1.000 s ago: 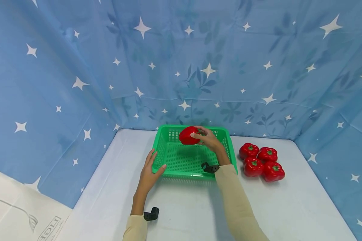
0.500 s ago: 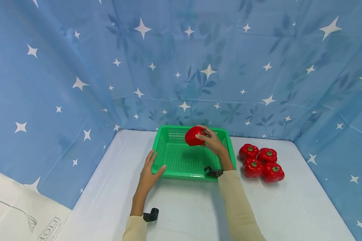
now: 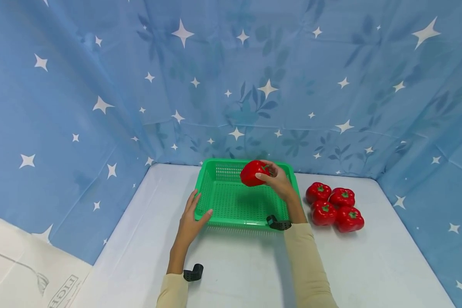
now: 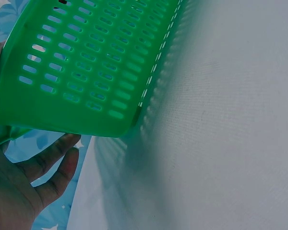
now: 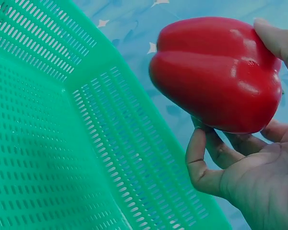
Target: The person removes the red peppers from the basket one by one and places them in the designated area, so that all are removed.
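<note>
My right hand (image 3: 275, 177) holds a red bell pepper (image 3: 253, 173) on its side above the right part of a green plastic basket (image 3: 248, 223). In the right wrist view, the thumb lies against the bell pepper (image 5: 216, 72) near its stem end, with curled fingers (image 5: 204, 179) underneath. The pepper is apart from the basket there. At the basket's front left corner is my left hand (image 3: 188, 224), its fingers spread along the left side and its thumb at the front rim. The left wrist view shows fairly straight fingers (image 4: 53, 153) beside the basket wall (image 4: 62, 103).
Several red bell peppers (image 3: 323, 212) stand grouped on the white tabletop (image 3: 373, 256), right of the basket. A blue curtain with white stars (image 3: 231, 85) hangs behind and along both sides. Black wrist cameras (image 3: 279, 223) are strapped to both wrists.
The right hand has moved rightward and slightly nearer with the bell pepper, staying above the basket. The left hand and the peppers on the table have kept their places.
</note>
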Demonstrator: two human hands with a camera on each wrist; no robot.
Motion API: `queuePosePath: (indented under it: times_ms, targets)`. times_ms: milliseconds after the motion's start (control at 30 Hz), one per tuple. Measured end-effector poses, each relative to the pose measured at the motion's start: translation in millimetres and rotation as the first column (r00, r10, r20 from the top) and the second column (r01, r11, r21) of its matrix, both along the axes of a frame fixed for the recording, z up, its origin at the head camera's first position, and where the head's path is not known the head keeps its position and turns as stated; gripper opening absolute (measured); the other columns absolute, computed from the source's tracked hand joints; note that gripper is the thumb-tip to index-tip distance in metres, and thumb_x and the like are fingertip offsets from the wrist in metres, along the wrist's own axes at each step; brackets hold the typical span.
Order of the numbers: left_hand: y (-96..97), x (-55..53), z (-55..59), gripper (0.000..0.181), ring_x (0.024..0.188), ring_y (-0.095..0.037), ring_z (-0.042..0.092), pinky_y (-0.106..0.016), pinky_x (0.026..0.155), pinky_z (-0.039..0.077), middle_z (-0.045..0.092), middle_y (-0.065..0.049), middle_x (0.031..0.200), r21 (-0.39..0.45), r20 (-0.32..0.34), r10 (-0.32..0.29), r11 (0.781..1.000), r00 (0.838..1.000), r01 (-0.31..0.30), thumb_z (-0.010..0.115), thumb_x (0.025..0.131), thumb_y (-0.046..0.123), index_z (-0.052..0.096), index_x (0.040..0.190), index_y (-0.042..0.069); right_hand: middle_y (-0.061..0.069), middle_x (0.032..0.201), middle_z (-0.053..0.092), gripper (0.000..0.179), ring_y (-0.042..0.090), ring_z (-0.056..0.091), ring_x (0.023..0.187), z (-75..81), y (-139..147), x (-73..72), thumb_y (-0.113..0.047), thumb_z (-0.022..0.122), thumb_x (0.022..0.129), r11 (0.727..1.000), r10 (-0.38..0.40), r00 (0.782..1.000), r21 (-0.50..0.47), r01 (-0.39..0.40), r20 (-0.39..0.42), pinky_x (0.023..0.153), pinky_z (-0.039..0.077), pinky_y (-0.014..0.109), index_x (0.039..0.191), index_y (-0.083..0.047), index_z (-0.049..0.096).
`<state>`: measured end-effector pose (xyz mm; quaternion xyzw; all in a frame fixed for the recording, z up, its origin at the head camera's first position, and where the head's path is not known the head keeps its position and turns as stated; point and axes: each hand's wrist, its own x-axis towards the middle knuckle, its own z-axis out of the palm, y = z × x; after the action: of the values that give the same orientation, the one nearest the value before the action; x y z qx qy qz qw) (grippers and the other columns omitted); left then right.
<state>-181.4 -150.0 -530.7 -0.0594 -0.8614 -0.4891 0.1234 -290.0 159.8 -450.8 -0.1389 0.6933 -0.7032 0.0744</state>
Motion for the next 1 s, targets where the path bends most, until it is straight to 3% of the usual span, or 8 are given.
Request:
queuePosePath:
  times_ms: [100, 300, 600, 867, 1000]
  targets:
    - [0.3, -1.4, 0.5, 0.078, 0.150, -0.029, 0.022, -0.064, 0.110, 0.031, 0.018, 0.004, 0.164, -0.004, -0.006, -0.001, 1.000, 1.000, 0.001, 0.064, 0.091, 0.049, 0.033, 0.153, 0.013, 0.010, 0.131, 0.050, 0.056, 0.021, 0.057, 0.112, 3.0, 5.6, 4.7, -0.015, 0.066, 0.092, 1.000, -0.007, 0.999, 0.022, 0.008, -0.034, 0.085, 0.058, 0.033, 0.143, -0.009, 0.044]
    - [0.4, -2.7, 0.0, 0.078, 0.150, -0.030, 0.021, -0.064, 0.110, 0.031, 0.017, 0.005, 0.164, -0.006, -0.004, 0.002, 1.000, 1.000, -0.002, 0.064, 0.091, 0.050, 0.033, 0.153, 0.013, 0.008, 0.136, 0.048, 0.054, 0.022, 0.055, 0.118, 10.7, 16.7, 16.0, -0.014, 0.060, 0.095, 1.000, -0.003, 0.996, -0.025, 0.001, -0.085, 0.087, 0.057, 0.029, 0.146, -0.013, 0.041]
    - [0.1, -1.9, -0.6, 0.079, 0.150, -0.029, 0.021, -0.065, 0.110, 0.030, 0.017, 0.006, 0.164, -0.008, 0.003, 0.004, 1.000, 1.000, -0.004, 0.064, 0.091, 0.050, 0.033, 0.153, 0.014, 0.002, 0.139, 0.042, 0.058, 0.025, 0.046, 0.125, 15.1, 29.9, 32.3, -0.003, 0.053, 0.096, 0.980, -0.046, 0.992, -0.195, 0.023, -0.115, 0.088, 0.056, 0.028, 0.150, -0.011, 0.033]
    - [-0.2, -1.3, -1.8, 0.078, 0.150, -0.029, 0.021, -0.065, 0.110, 0.030, 0.017, 0.007, 0.164, -0.012, 0.002, 0.007, 1.000, 1.000, -0.007, 0.065, 0.091, 0.049, 0.033, 0.153, 0.014, 0.002, 0.142, 0.038, 0.062, 0.023, 0.047, 0.126, 11.8, 45.2, 50.8, -0.003, 0.056, 0.095, 0.975, -0.093, 0.986, -0.216, 0.062, -0.137, 0.087, 0.057, 0.030, 0.151, -0.013, 0.033]
    - [0.3, -1.0, -2.0, 0.079, 0.150, -0.029, 0.021, -0.064, 0.111, 0.030, 0.017, 0.009, 0.163, -0.006, 0.003, 0.007, 1.000, 1.000, -0.007, 0.065, 0.090, 0.050, 0.033, 0.153, 0.014, 0.001, 0.146, 0.036, 0.065, 0.020, 0.046, 0.125, 9.8, 54.1, 60.2, -0.002, 0.059, 0.093, 0.977, -0.158, 0.977, -0.167, 0.134, -0.141, 0.086, 0.057, 0.026, 0.151, -0.015, 0.032]
